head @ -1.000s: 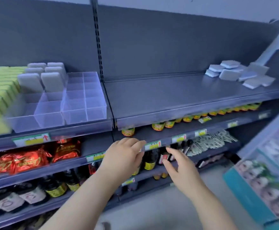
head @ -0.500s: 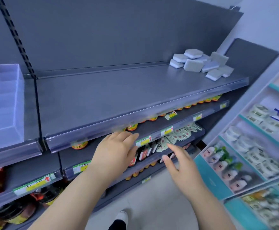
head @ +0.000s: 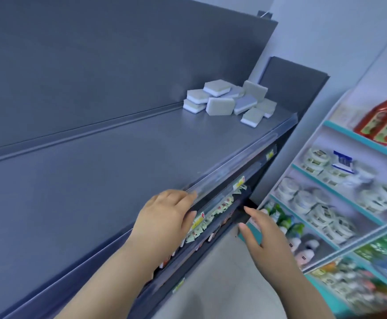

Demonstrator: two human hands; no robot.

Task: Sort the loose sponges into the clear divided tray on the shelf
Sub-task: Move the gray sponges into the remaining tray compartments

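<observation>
A loose pile of grey-and-white sponges (head: 229,100) lies at the far right end of the grey shelf (head: 109,162), some stacked and one leaning upright. My left hand (head: 165,217) hovers at the shelf's clear front lip, fingers loosely bent, holding nothing. My right hand (head: 264,236) is lower and to the right, fingers straight, empty, in front of the lower shelves. Both hands are well short of the sponges. The clear divided tray is out of view.
Lower shelves below the front lip hold small packets (head: 213,215) and price tags. A white rack (head: 339,199) with teal edges stands close on the right, filled with round tubs, red sauce bottles (head: 385,118) and other goods. Pale floor shows between the two units.
The view has swung right: the divided tray slid out of frame at left and the sponge pile came closer and more central. Both hands moved right along the shelf front, still empty.
</observation>
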